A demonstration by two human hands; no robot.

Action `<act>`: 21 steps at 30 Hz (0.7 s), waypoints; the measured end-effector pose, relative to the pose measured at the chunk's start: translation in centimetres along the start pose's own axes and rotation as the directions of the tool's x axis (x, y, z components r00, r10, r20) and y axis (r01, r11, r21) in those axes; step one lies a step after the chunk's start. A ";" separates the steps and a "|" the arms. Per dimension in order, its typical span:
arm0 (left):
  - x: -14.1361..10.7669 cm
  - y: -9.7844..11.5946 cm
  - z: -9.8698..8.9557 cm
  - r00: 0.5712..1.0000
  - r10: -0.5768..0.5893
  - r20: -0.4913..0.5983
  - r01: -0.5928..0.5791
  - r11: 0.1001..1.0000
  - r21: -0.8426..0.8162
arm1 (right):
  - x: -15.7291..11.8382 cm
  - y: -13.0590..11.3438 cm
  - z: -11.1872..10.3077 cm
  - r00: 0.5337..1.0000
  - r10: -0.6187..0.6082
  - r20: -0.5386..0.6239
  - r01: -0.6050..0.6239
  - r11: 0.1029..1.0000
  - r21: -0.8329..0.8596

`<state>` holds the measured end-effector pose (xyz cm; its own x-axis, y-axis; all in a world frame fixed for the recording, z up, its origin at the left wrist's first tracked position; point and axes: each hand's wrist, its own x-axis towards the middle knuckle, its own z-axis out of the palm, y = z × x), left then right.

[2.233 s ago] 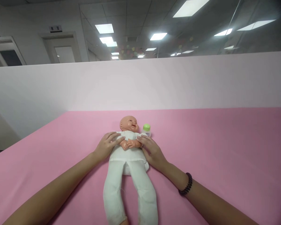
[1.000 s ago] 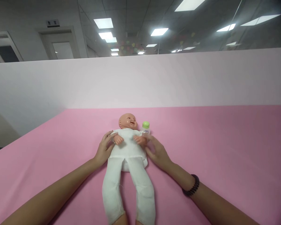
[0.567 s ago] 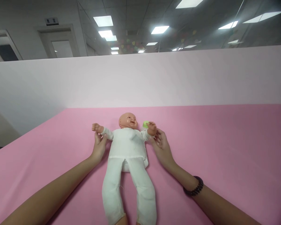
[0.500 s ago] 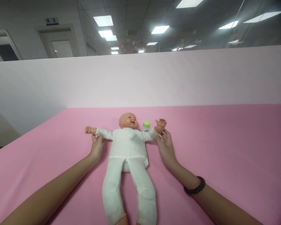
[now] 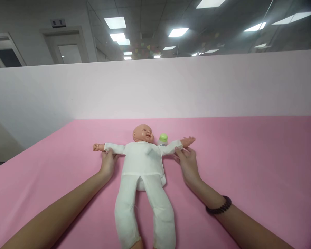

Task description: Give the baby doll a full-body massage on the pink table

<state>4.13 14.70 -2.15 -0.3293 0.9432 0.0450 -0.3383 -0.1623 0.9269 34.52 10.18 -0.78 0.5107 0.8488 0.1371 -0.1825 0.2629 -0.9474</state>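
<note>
A baby doll point(image 5: 143, 159) in a white cloth body lies on its back, head away from me and both arms stretched out sideways. My left hand point(image 5: 108, 164) is closed round the doll's sleeved arm on the left, near its wrist; some fingers are hidden beneath the arm. On the other side my right hand point(image 5: 188, 165) grips the right-hand sleeve close to the doll's hand, thumb on top and fingers partly under it. Just behind that arm stands a bottle with a green cap point(image 5: 163, 137), its lower part hidden by the sleeve.
Pink cloth point(image 5: 248, 166) covers the table under the doll. A white partition point(image 5: 171, 88) rises along the far edge and continues on the left. Beyond it are doors and lit ceiling panels. A dark beaded bracelet point(image 5: 220, 206) circles my right wrist.
My right hand has moved outward to the right, and the doll's arm there has straightened and dropped lower, its hand now pointing sideways. My left hand has barely moved.
</note>
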 end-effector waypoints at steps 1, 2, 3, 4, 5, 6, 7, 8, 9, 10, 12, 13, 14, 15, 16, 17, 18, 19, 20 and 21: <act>-0.2 -0.1 0.0 0.999 0.038 0.014 -0.038 0.998 0.040 | -0.5 -0.3 0.2 0.998 -0.057 0.017 0.058 0.998 -0.037; -0.4 -0.1 0.0 0.996 0.085 0.033 -0.087 0.992 0.092 | -0.9 -0.6 0.4 0.994 -0.103 0.047 0.106 0.992 -0.074; -0.7 -0.2 0.0 0.988 0.141 0.064 -0.149 0.978 0.149 | -1.2 -0.7 0.6 0.985 -0.147 0.093 0.157 0.981 -0.114; -1.0 -0.2 0.0 0.973 0.196 0.120 -0.217 0.955 0.202 | -1.6 -0.8 0.7 0.967 -0.204 0.154 0.227 0.961 -0.156; -1.4 -0.1 0.0 0.950 0.241 0.200 -0.287 0.926 0.244 | -1.9 -0.8 0.7 0.940 -0.259 0.222 0.304 0.932 -0.198; -1.7 0.0 0.1 0.915 0.271 0.297 -0.354 0.893 0.276 | -2.1 -0.6 0.7 0.903 -0.308 0.300 0.384 0.891 -0.241; -2.0 0.1 0.1 0.871 0.284 0.400 -0.418 0.858 0.300 | -2.3 -0.5 0.6 0.854 -0.345 0.389 0.466 0.840 -0.277; -2.2 0.2 0.2 0.824 0.285 0.490 -0.473 0.822 0.317 | -2.4 -0.2 0.6 0.794 -0.370 0.483 0.546 0.782 -0.299; -2.4 0.4 0.3 0.783 0.280 0.555 -0.518 0.788 0.334 | -2.4 0.0 0.5 0.728 -0.383 0.569 0.619 0.724 -0.304; -2.6 0.5 0.3 0.756 0.279 0.592 -0.553 0.757 0.349 | -2.4 0.2 0.4 0.666 -0.387 0.638 0.676 0.675 -0.297; -2.7 0.7 0.4 0.736 0.293 0.610 -0.589 0.721 0.365 | -2.4 0.5 0.4 0.608 -0.382 0.696 0.722 0.630 -0.285; -2.8 0.8 0.5 0.738 0.303 0.602 -0.592 0.719 0.365 | -2.3 0.5 0.4 0.626 -0.374 0.685 0.706 0.644 -0.294; -2.8 0.8 0.5 0.745 0.306 0.593 -0.587 0.723 0.365 | -2.4 0.5 0.4 0.664 -0.360 0.655 0.669 0.678 -0.305; -2.8 0.8 0.5 0.756 0.303 0.581 -0.573 0.735 0.362 | -2.4 0.3 0.6 0.712 -0.343 0.613 0.616 0.725 -0.309; -2.8 0.7 0.5 0.772 0.296 0.563 -0.549 0.757 0.355 | -2.4 0.1 0.7 0.759 -0.324 0.564 0.555 0.776 -0.300; -2.7 0.6 0.5 0.793 0.287 0.538 -0.516 0.786 0.341 | -2.5 -0.2 0.8 0.804 -0.304 0.511 0.489 0.827 -0.277; -2.5 0.4 0.4 0.820 0.276 0.502 -0.474 0.819 0.324 | -2.5 -0.5 1.0 0.846 -0.279 0.456 0.418 0.876 -0.241; -2.3 0.2 0.4 0.851 0.264 0.454 -0.426 0.853 0.303 | -2.4 -0.7 1.1 0.884 -0.248 0.395 0.346 0.918 -0.197; -2.0 0.0 0.3 0.886 0.245 0.395 -0.369 0.887 0.278 | -2.2 -0.8 1.1 0.921 -0.210 0.329 0.270 0.951 -0.151; -1.5 -0.2 0.2 0.921 0.215 0.325 -0.303 0.920 0.247 | -1.9 -0.8 1.0 0.953 -0.158 0.259 0.191 0.976 -0.107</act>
<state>4.85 13.35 -2.37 -0.0893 0.9278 0.3622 0.0064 -0.3631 0.9317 32.82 8.78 0.04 0.2981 0.8859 0.3553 0.0095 0.3695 -0.9292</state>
